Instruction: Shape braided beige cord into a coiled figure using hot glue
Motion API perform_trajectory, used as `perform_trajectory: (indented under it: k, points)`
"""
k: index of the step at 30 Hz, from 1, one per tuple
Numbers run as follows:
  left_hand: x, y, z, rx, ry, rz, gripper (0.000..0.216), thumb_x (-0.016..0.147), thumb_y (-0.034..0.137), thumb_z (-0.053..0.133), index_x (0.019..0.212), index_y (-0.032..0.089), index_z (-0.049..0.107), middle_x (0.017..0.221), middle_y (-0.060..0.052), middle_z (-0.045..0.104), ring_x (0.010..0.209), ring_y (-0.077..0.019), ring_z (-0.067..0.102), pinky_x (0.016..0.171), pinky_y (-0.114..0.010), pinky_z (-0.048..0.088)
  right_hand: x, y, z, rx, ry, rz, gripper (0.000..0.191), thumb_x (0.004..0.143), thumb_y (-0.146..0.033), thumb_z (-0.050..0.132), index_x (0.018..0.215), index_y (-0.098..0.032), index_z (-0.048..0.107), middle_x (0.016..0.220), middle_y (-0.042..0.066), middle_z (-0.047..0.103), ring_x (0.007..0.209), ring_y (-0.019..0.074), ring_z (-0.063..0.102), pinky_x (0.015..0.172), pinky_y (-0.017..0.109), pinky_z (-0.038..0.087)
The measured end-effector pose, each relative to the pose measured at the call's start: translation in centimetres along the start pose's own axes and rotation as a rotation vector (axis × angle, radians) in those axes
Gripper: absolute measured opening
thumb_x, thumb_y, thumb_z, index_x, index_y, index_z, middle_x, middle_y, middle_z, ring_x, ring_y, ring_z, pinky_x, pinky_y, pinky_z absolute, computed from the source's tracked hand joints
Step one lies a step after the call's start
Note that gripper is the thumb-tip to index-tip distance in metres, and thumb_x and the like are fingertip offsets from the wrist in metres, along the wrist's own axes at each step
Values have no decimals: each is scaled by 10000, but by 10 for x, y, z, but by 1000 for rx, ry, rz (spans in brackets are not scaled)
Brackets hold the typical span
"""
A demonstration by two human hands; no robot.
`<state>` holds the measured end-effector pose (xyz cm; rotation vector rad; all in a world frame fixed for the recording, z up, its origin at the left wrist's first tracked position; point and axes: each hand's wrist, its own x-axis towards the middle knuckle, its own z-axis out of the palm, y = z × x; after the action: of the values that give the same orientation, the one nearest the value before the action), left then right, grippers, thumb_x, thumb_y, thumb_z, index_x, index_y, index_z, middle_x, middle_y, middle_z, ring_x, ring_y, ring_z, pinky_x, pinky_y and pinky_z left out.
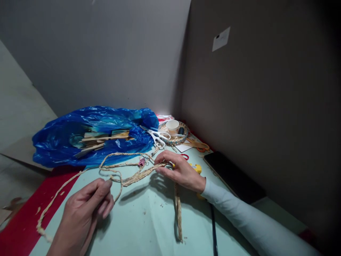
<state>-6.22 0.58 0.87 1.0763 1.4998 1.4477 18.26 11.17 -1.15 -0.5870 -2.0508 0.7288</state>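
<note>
A braided straw cord (141, 175), gathered into a long folded bundle, stretches between my two hands above the table. My right hand (182, 170) is closed around the bundle's right end with thumb and fingers. At the other end, my left hand (87, 204) pinches a strand of the cord between thumb and fingertips. A thin loop of cord (121, 154) curves behind the bundle, and a loose length (57, 193) trails down at the left. Below my right hand, a folded length of braid (178, 215) points toward me. A small pink clip (141, 162) lies behind the bundle.
Behind lies a blue plastic bag (106, 117) with straw strips (93, 140). White-handled scissors (158, 137), a round woven basket (183, 128) with a white cup (172, 125), orange-handled scissors (201, 145), a yellow tool (197, 168) and a black flat object (231, 174) stand near the walls.
</note>
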Motion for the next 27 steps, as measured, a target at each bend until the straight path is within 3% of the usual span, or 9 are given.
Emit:
perform_trajectory:
  k: [5, 9, 12, 14, 16, 19, 21, 24, 27]
  points:
    - [12, -1, -6, 128, 50, 32, 297, 618, 518, 863, 640, 231, 791, 748, -68, 769, 760, -238, 676, 667, -264, 534, 2, -14, -1, 31, 83, -122, 73, 916, -255, 699, 958, -204, 669, 996, 57, 698, 973, 197, 648, 909, 369, 513]
    - [11, 1, -11, 178, 66, 70, 205, 635, 464, 853, 701, 272, 837, 896, -72, 817, 907, -290, 708, 814, -307, 559, 2, -23, 0, 43, 124, -140, 78, 910, -274, 703, 950, -210, 683, 984, 69, 708, 969, 209, 651, 898, 384, 517]
    - [8, 6, -10, 173, 63, 77, 173, 677, 428, 837, 753, 273, 842, 897, -69, 822, 938, -291, 728, 880, -315, 559, 3, -20, -2, 45, 152, -77, 64, 908, -257, 702, 936, -201, 695, 958, 61, 705, 933, 202, 652, 880, 369, 513]
    - [6, 6, -8, 141, 60, 69, 204, 708, 447, 813, 794, 263, 832, 800, -59, 805, 845, -271, 742, 811, -309, 583, 6, -14, -5, 46, 194, -5, 68, 911, -255, 697, 946, -196, 697, 952, 51, 698, 903, 190, 650, 855, 349, 513]
    - [5, 4, -6, 105, 41, 52, 229, 729, 466, 792, 821, 258, 811, 690, -26, 748, 665, -227, 717, 636, -284, 584, 11, -7, -9, 59, 249, 64, 97, 915, -276, 691, 966, -194, 689, 954, 44, 695, 880, 180, 652, 834, 334, 519]
    - [1, -1, -6, 100, -12, 4, 268, 760, 485, 763, 670, 234, 731, 479, 23, 589, 379, -131, 520, 369, -221, 400, 20, -6, -16, 105, 297, 108, 153, 910, -306, 693, 994, -180, 670, 973, 46, 699, 865, 172, 662, 811, 319, 531]
    - [-2, -3, -9, 128, -46, -16, 422, 788, 514, 737, 519, 214, 611, 372, 33, 476, 335, -92, 389, 340, -199, 298, 26, -13, -19, 130, 288, 96, 169, 899, -313, 704, 995, -176, 674, 978, 47, 700, 856, 165, 659, 794, 310, 530]
    - [-4, 4, -14, 146, -66, -5, 518, 798, 511, 739, 452, 197, 517, 400, 40, 422, 407, -81, 349, 383, -177, 306, 35, -32, -19, 154, 239, 51, 143, 889, -301, 718, 968, -184, 691, 944, 29, 697, 837, 154, 640, 783, 303, 519]
    - [-9, 20, -16, 139, -118, 7, 276, 654, 423, 869, 607, 235, 672, 536, 38, 555, 489, -125, 485, 428, -197, 416, 45, -57, -16, 188, 197, -2, 121, 889, -278, 726, 959, -187, 690, 915, 7, 690, 800, 137, 625, 751, 280, 512]
